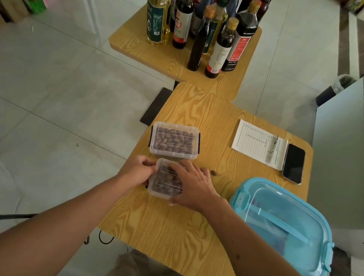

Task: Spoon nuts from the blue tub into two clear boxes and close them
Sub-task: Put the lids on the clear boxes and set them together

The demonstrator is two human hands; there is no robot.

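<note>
My left hand grips the left end of the near box, fingers curled on its edge, while my right hand lies flat over its lid and right side, fingers straight. Nuts show through it. The far box sits just beyond, lidded and full. One loose nut lies right of my fingers. The blue tub stands closed to my right, with a notepad and phone beyond it, and bottles crowd the far table
</note>
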